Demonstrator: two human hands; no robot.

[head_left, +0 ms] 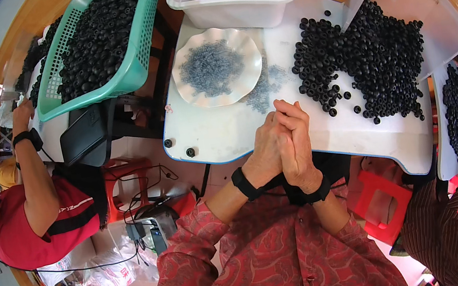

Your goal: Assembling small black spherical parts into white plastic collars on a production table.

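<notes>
The left hand [266, 148] and right hand [298, 147] press together; gripping anything, I can't tell. Black rings [388, 61] heap the desk's [219, 135] right, bits [211, 68] the plate [252, 58]: plenty seems left, nothing clearly finished.

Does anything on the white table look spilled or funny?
Yes. Some tiny see-through greyish pieces lie loose on the white tabletop, outside the round white wavy-edged plate holding the rest. Two black round pieces sit alone near the tabletop's near left edge, away from the big black heap, so they look like strays.
</notes>
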